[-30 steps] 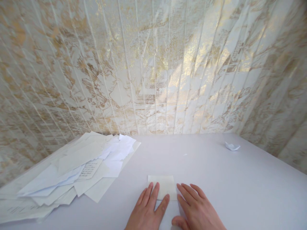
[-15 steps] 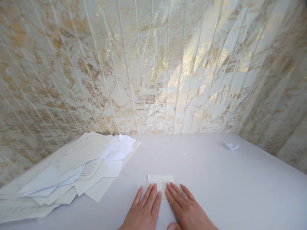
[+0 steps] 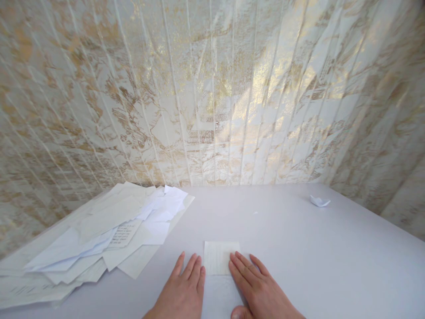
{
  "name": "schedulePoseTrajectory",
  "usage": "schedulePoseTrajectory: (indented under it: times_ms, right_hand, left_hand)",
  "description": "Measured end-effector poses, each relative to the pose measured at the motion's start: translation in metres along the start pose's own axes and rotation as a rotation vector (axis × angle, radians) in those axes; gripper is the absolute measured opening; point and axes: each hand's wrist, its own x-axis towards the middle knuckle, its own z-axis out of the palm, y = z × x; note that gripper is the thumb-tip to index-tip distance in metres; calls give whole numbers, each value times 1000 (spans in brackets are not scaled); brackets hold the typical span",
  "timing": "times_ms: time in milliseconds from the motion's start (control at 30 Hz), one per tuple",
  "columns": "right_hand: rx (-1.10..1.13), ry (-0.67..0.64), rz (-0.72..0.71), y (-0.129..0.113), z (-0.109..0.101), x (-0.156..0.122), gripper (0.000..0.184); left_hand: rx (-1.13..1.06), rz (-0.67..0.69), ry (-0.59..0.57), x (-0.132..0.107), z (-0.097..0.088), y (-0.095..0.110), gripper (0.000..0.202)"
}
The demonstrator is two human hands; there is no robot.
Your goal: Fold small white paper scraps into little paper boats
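A small off-white paper (image 3: 216,258) lies flat on the table in front of me. Just below it is a paler patch (image 3: 221,290); I cannot tell whether that is more paper or a reflection. My right hand (image 3: 257,283) lies flat, its fingertips resting on the paper's right side and its thumb bent inward. At the left edge, my left hand (image 3: 184,285) also lies flat with fingers stretched out, holding nothing. Its fingertips are at or just beside the paper's edge, and its thumb is hidden.
A loose pile of paper sheets (image 3: 109,208), one with printed text, spreads over the left of the white table (image 3: 282,230). A small folded paper boat (image 3: 319,201) stands at the back right. One tiny scrap (image 3: 255,212) lies near the middle. A patterned curtain (image 3: 212,88) hangs behind.
My left hand has slid left off the paper's middle to its left edge, uncovering more of the paper. My right hand has barely moved.
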Motion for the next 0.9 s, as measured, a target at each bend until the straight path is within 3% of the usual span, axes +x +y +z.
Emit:
schedulePoseTrajectory:
  times_ms: [67,133,267,333,433,567,833,900]
  right_hand:
    - [-7,-20,-18,0,-3,1,68]
    - [3,-23,-23,1,-5,2,68]
    - [38,-22,-12,1,-4,1,69]
    - [54,-25,-3,2,-2,1,69]
    - [74,-24,20,2,-2,1,69]
    - [72,-68,29,1,-6,3,70]
    - [91,-48,38,1,-13,5,65]
    - [98,-58,32,2,-14,5,65]
  left_hand:
    - [6,-26,-40,-2,-10,3,57]
    - [-46,-72,1,-2,-17,4,57]
    - [-183,-180,247,7,-15,-3,23]
    - [-211,-120,341,14,-7,-8,31]
    - [-256,-44,348,26,3,-14,44]
    - [-305,-29,355,38,4,-14,44]
    - [-452,-207,290,48,-4,-15,46]
    - [-474,-217,285,47,-4,-16,39]
